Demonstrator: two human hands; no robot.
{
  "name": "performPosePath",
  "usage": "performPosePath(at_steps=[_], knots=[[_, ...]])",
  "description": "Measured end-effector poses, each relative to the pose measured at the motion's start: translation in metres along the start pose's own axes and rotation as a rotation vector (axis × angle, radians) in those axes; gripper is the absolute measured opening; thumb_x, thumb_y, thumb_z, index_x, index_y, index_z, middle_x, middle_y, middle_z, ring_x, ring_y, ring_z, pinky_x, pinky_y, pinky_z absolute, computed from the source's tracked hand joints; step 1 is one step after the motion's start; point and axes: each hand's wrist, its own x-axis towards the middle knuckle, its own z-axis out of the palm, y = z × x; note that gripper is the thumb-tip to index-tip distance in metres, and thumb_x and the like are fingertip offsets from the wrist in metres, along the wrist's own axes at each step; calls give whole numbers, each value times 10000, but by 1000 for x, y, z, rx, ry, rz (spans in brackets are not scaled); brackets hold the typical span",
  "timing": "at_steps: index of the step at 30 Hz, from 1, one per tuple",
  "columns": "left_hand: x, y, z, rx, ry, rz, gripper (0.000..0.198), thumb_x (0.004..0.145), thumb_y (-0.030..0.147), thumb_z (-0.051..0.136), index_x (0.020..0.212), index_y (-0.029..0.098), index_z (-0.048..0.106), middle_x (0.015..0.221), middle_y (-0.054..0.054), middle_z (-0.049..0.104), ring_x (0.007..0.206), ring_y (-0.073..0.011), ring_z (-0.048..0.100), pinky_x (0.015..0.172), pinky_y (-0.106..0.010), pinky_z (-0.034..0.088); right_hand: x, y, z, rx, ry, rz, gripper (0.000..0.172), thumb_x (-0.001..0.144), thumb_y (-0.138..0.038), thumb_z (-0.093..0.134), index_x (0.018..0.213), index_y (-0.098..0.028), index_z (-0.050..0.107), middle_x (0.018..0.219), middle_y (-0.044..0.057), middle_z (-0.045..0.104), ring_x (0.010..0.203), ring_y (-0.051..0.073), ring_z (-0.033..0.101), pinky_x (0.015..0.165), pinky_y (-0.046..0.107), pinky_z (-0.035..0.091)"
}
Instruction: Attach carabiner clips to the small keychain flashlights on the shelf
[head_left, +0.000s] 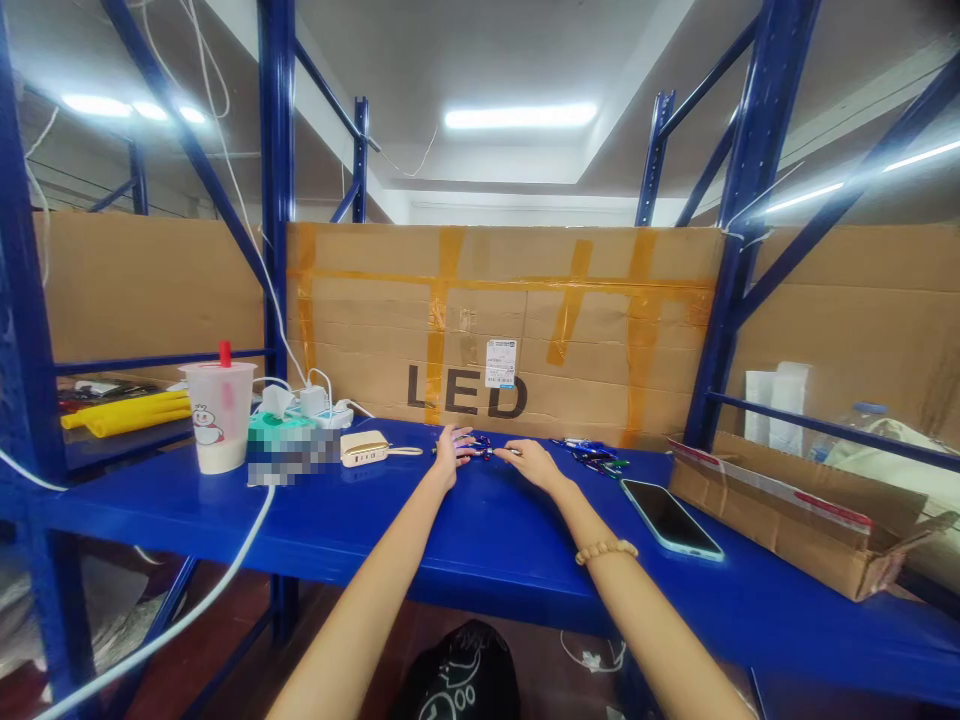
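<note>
Both my arms reach forward over a blue shelf top [480, 540]. My left hand [452, 452] rests near the back of the shelf, fingers spread over some small coloured metal pieces [480, 450]. My right hand [529, 461] lies just to the right, fingers curled toward the same small pieces, and a thin metal piece shows at its fingertips. What the fingers grip is too small to make out. A bead bracelet [606, 550] sits on my right wrist.
A phone [670, 516] lies face up at the right, beside an open cardboard box [795, 520]. More small coloured parts [592, 455] lie behind it. At the left stand a drink cup with a red straw [219, 415], a power strip with chargers [311, 405] and a beige gadget [365, 448]. A taped cardboard wall marked LED [495, 330] backs the shelf.
</note>
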Motion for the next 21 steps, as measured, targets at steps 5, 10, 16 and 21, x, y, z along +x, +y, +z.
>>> performPosePath(at_steps=[5,10,16,21], knots=[[1,0,-1,13,-20,-3,460,832,409,279,934,155,650,879,-80,669,604,-133,611,499,-212,371,0,-1,-1,-30,5,14,413,819,-525,436,640,-195,608,695,1,632,663,137,533,548,223,295],[-2,2,0,10,-19,-18,465,840,397,272,942,141,647,895,-88,673,622,-136,615,483,-205,368,1,-1,-2,-40,9,18,402,816,-523,451,633,-198,602,693,1,634,661,137,528,549,221,291],[-5,2,1,12,-24,-19,467,840,401,276,928,128,645,923,-96,663,624,-129,603,484,-199,363,-1,-3,-2,-34,15,15,451,819,-557,410,610,-195,581,668,-1,608,634,130,496,533,218,272],[-4,2,1,25,-79,-31,482,839,419,271,922,125,645,916,-96,662,604,-123,579,489,-199,369,-3,-6,-1,-60,29,9,532,789,-625,382,547,-173,526,566,-21,511,562,105,400,505,214,235]])
